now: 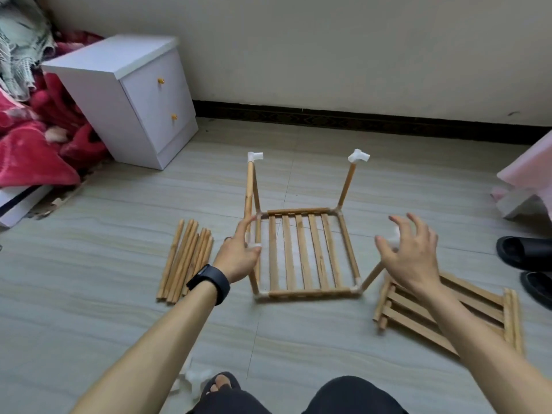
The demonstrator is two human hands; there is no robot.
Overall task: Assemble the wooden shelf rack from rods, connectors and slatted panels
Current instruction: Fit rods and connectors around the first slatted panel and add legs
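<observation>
No legible text or labels anywhere.

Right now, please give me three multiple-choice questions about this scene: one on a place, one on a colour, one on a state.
1. Where do the loose rods lie?
A. on a table
B. on the floor, left of the rack
C. inside the rack

2. What colour are the connectors on the two far uprights?
A. white
B. black
C. red

3. How is the right hand?
A. gripping a rod
B. pinching a slat
C. open, fingers spread

Answers:
1 B, the bundle lies on the tiles beside the rack's left side.
2 A, both caps are plainly white.
3 C, its fingers are spread apart, not curled round anything.
</observation>
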